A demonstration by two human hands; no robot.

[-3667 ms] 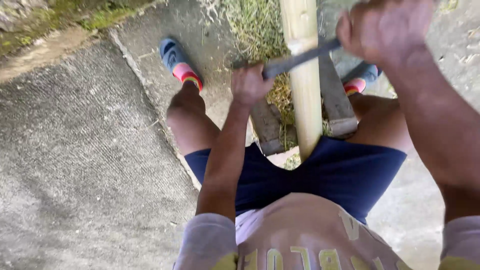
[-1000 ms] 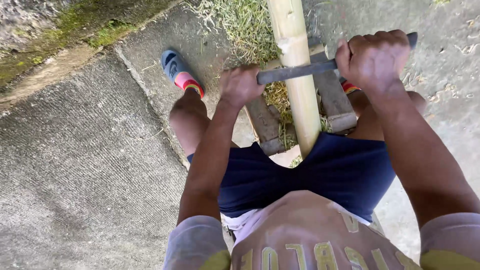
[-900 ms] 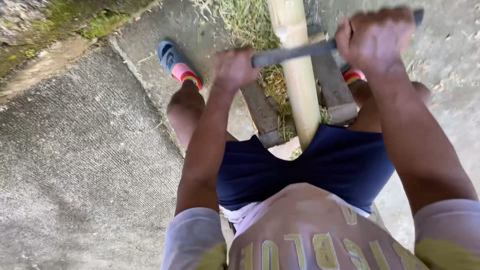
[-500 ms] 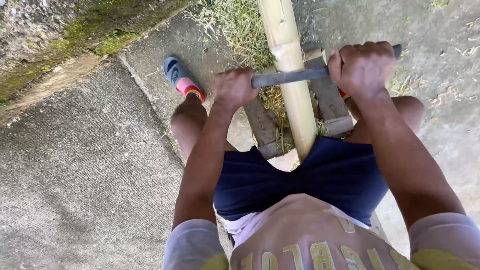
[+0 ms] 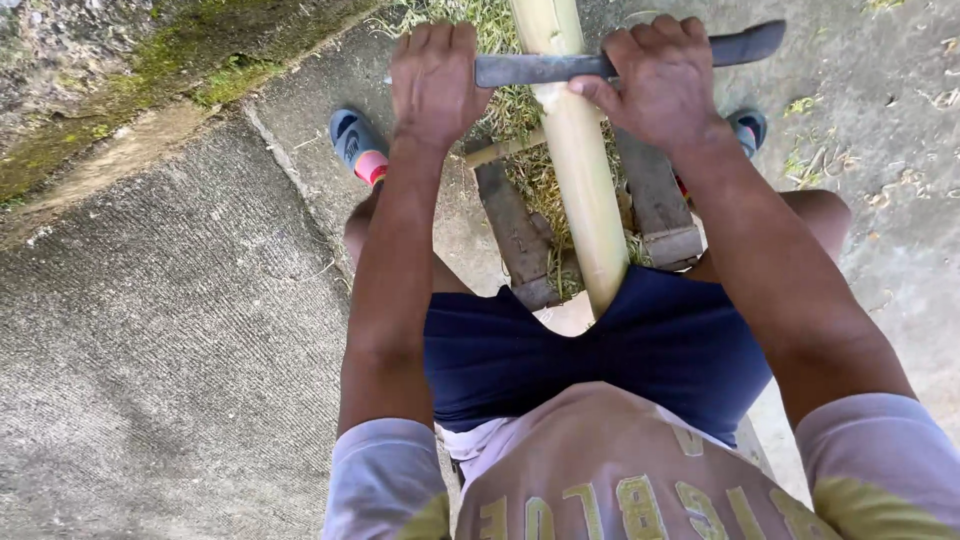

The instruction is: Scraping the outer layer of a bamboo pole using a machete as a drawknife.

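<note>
Both hands are sitting farther up the bamboo pole (image 5: 580, 180) than a moment ago, carrying the knife (image 5: 560, 68) along. Left hand (image 5: 433, 75) is pressing closed over the blade's far end; right hand (image 5: 665, 85) is gripping the dark handle. Blade is lying crosswise against the pole, which is running between the person's knees above wooden planks (image 5: 520, 235).

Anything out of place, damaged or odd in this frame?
Nothing looks damaged or spilled. The left hand and right hand grip a long dark blade laid across a pale bamboo pole that runs between the person's knees. Grass and thin shavings litter the concrete around the wooden frame.
</note>
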